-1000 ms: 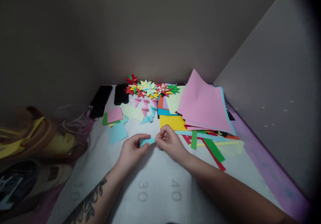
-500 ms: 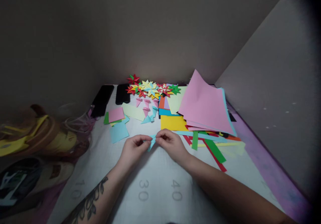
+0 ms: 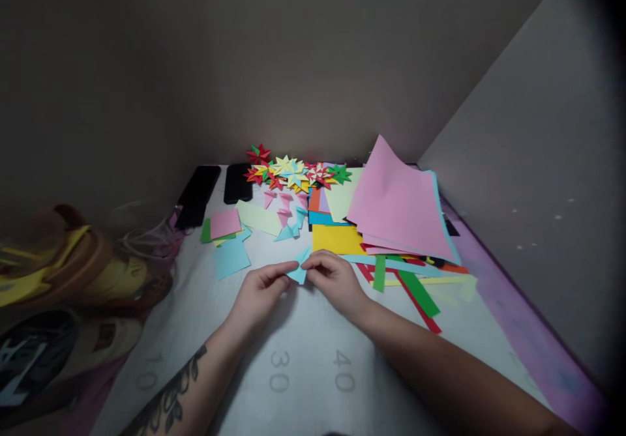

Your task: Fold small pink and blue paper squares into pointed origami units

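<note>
Between my fingertips is a small folded piece of light blue paper, just above the white mat. My left hand pinches its left edge between thumb and forefinger. On its right side my right hand grips it the same way. Just beyond lie folded blue paper pieces and several folded pink paper pieces. To the left of them are a flat blue paper square and a pink paper square on top of other coloured squares.
Several folded paper stars are heaped at the back by the wall. Large pink sheets, a yellow sheet and green strips lie at the right. Two black phones rest back left; pots stand at the left edge.
The blue paper has been turned between my fingers and now shows a wider face, with a point sticking up. Both hands stay in nearly the same place.
</note>
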The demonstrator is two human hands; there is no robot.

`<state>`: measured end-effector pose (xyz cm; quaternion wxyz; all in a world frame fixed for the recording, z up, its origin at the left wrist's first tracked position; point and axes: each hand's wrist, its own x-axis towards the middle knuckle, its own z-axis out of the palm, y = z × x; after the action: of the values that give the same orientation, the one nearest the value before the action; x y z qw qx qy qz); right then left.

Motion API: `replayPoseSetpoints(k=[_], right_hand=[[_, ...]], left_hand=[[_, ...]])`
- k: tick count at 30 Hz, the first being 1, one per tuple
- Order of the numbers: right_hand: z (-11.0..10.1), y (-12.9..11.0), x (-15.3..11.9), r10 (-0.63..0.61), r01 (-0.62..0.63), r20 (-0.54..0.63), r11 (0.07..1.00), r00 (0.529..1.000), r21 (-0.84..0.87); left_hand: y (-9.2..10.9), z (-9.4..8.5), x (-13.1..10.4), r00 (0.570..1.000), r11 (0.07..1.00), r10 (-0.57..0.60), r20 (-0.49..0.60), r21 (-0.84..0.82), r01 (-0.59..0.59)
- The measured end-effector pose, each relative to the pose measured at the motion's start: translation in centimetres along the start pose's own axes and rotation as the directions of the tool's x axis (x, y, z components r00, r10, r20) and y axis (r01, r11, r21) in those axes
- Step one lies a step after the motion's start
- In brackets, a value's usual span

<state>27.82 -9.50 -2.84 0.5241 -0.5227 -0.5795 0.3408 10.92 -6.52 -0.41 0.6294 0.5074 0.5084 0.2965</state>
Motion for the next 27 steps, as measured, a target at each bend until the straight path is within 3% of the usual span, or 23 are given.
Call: replayPoseSetpoints(k=[6, 13, 16, 21, 27], right_hand=[[0.1, 0.2, 0.0, 0.064, -0.064, -0.006, 0.998, 0.998, 0.020], [0.1, -0.1, 0.0, 0.062, -0.062, -0.005, 0.998, 0.998, 0.029], [0.2, -0.3, 0.0, 0.017, -0.017, 0.007, 0.999, 1.000, 0.028], [0.3, -0.3, 0.1, -0.058, 0.058, 0.010, 0.998, 0.998, -0.016], [0.1, 0.0, -0.1, 0.022, -0.021, -0.037, 0.999, 0.999, 0.027]], left_hand=[[-0.3, 0.1, 0.1, 0.973, 0.957, 0.213, -0.083, 0.220, -0.191], [-0.6, -0.4, 0.3, 0.847, 0.793, 0.528, -0.065, 0.394, -0.464], [-0.7, -0.5, 0.3, 0.823, 0.763, 0.566, -0.057, 0.416, -0.495], [-1.0, -0.4, 0.1, 0.818, 0.751, 0.574, -0.030, 0.419, -0.511], [-0.9, -0.6, 0.1, 0.822, 0.757, 0.567, -0.049, 0.426, -0.496]])
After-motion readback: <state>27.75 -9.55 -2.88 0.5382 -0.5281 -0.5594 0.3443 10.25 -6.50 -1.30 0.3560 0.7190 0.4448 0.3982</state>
